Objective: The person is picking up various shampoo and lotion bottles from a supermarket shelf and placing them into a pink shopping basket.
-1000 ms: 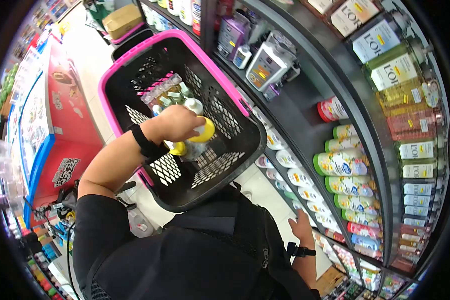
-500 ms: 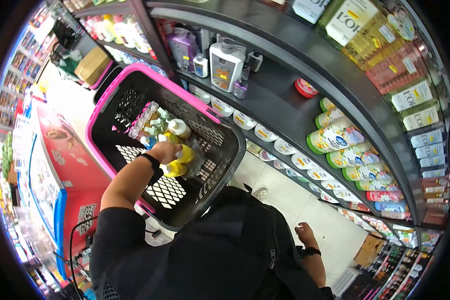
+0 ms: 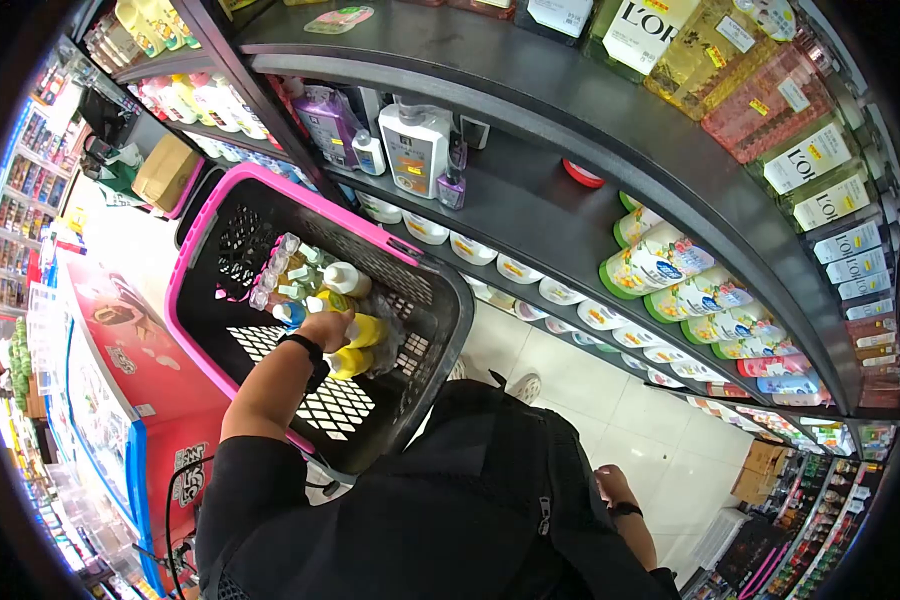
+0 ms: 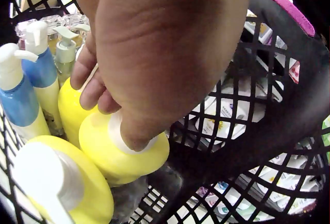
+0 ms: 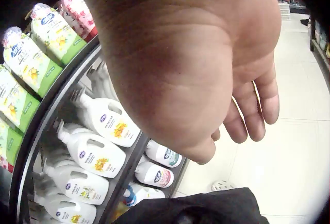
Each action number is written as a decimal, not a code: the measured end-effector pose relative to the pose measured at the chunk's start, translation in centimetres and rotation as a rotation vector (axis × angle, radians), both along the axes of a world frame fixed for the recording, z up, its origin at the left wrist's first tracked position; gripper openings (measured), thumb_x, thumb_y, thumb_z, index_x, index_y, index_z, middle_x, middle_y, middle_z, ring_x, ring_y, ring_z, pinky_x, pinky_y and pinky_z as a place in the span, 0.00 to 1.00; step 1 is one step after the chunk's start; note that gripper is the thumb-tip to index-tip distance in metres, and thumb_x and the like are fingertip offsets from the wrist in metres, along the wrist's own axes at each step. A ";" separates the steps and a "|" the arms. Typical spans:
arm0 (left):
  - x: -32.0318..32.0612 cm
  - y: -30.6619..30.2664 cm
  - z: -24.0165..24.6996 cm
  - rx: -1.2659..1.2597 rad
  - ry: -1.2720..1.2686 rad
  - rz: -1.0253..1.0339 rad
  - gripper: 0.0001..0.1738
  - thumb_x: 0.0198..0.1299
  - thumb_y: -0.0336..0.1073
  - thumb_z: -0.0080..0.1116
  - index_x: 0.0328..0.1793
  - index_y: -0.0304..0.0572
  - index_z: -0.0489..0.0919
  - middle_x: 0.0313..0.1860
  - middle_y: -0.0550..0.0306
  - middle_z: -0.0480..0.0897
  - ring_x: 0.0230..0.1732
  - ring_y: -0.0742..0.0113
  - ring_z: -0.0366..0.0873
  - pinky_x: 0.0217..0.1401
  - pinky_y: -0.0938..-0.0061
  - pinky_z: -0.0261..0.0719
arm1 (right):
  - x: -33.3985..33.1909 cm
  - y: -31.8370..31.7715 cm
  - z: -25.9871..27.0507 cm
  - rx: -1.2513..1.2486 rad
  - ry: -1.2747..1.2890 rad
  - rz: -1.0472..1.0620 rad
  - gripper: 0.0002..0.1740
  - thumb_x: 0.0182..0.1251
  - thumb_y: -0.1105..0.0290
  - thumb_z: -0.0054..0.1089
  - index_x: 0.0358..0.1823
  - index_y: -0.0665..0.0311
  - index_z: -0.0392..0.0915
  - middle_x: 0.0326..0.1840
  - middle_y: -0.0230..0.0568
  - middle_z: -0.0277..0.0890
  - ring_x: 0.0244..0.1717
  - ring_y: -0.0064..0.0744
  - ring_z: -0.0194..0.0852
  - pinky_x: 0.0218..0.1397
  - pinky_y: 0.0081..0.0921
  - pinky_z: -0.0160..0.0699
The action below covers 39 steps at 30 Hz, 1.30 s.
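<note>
My left hand [image 3: 325, 330] is down inside the black basket [image 3: 310, 203] with a pink rim. In the left wrist view, its thumb and fingers grip the white neck of a yellow bottle [image 4: 124, 157]. A second yellow bottle [image 4: 95, 195] with a white pump stands beside it, and another yellow one [image 4: 72, 108] is partly behind the fingers. Blue-and-yellow pump bottles [image 4: 23, 100] stand along the basket's side. My right hand [image 5: 185, 74] hangs loosely over the floor beside the shelves, fingers relaxed and holding nothing.
On the right, a dark shelf unit [image 3: 530, 215] carries several bottles and refill pouches [image 3: 660, 262]. Large white jugs [image 5: 98, 159] fill a lower shelf. A red freezer [image 3: 170, 390] stands left of the basket. Tiled floor [image 3: 610, 385] lies between body and shelves.
The head view has shifted, bringing more shelf into sight. My left hand and its yellow bottle sit lower in the basket, among the others. The right hand's fingers have relaxed from a wider spread.
</note>
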<state>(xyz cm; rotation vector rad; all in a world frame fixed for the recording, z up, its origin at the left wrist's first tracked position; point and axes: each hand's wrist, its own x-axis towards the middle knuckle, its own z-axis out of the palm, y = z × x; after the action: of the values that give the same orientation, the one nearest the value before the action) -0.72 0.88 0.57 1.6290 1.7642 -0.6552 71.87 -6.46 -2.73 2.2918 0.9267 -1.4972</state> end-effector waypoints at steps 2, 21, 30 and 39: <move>0.6 0.3 0.7 -0.006 0.026 0.022 0.35 0.62 0.52 0.62 0.70 0.43 0.68 0.53 0.43 0.84 0.56 0.44 0.82 0.57 0.55 0.80 | -1.1 1.0 -0.8 0.024 0.006 0.019 0.24 0.65 0.65 0.62 0.59 0.69 0.72 0.41 0.48 0.82 0.36 0.35 0.84 0.36 0.32 0.84; 1.0 -0.8 -2.8 0.159 0.051 0.073 0.19 0.57 0.45 0.64 0.51 0.44 0.81 0.46 0.48 0.87 0.50 0.48 0.86 0.51 0.56 0.81 | -1.0 5.2 -2.0 0.081 0.081 -0.085 0.23 0.66 0.65 0.61 0.59 0.69 0.71 0.43 0.45 0.80 0.36 0.36 0.83 0.37 0.33 0.83; 1.7 -0.9 -3.8 0.166 0.136 0.210 0.14 0.60 0.38 0.55 0.49 0.48 0.86 0.48 0.51 0.88 0.53 0.49 0.85 0.59 0.53 0.74 | -8.5 16.3 1.4 0.326 0.255 0.252 0.24 0.65 0.65 0.61 0.59 0.69 0.71 0.45 0.47 0.81 0.41 0.34 0.82 0.42 0.30 0.81; 3.7 -1.0 -1.8 0.135 0.150 0.519 0.27 0.59 0.46 0.59 0.64 0.49 0.77 0.58 0.46 0.82 0.64 0.45 0.76 0.67 0.53 0.70 | -27.9 32.9 8.3 0.668 0.810 0.589 0.20 0.70 0.69 0.62 0.61 0.66 0.72 0.46 0.39 0.81 0.46 0.27 0.79 0.50 0.26 0.79</move>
<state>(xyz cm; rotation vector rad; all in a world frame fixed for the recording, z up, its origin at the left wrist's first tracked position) 2.95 -0.13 -1.20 1.1442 2.2636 -0.4252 44.01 26.41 5.54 1.3787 2.3537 -2.0084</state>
